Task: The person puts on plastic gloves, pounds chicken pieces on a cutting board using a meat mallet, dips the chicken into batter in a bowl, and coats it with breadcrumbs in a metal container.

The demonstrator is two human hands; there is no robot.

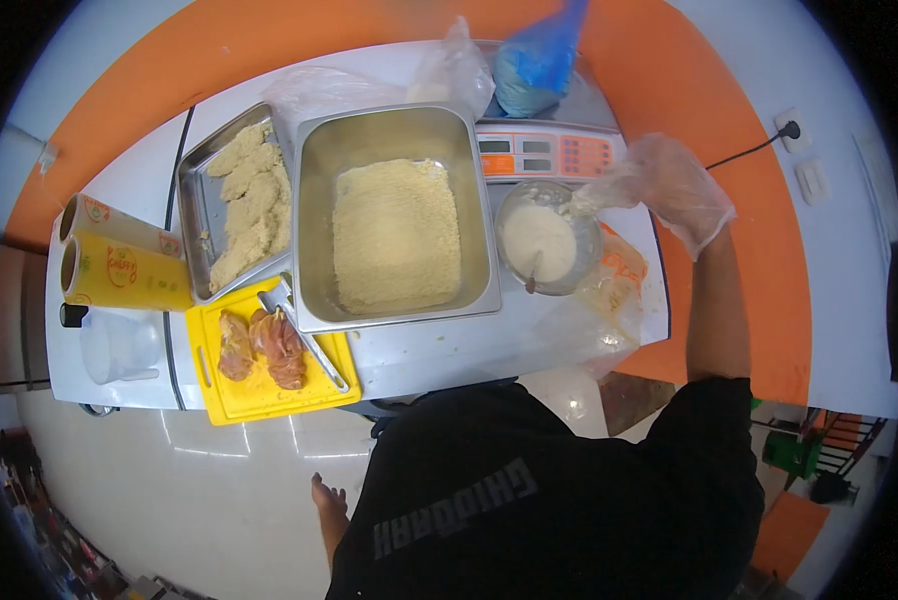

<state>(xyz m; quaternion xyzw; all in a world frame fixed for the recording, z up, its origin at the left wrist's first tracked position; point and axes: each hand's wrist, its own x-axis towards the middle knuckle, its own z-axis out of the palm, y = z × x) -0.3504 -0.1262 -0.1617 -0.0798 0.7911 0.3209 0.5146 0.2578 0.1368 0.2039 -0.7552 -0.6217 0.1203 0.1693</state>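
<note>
My right hand (659,190), inside a clear plastic glove, is at the right rim of a steel bowl (539,238) of pale batter. Batter coats the glove's tip, and I cannot make out the finger shape. A thin handle sticks up from the batter. My left hand (331,494) hangs below table level, fingers apart and holding nothing. In the middle stands a deep steel pan (314,200) with pale crumbs (397,235). Raw meat pieces (279,350) and metal tongs (314,345) lie on a yellow cutting board (229,400) at the front left.
A tray (194,200) holds coated pieces behind the board. Film rolls (129,270) and a plastic jug (119,345) are at the left. Behind the bowl sits a scale (544,155) with a blue bag (534,70). Crumpled plastic (609,300) lies right of the bowl.
</note>
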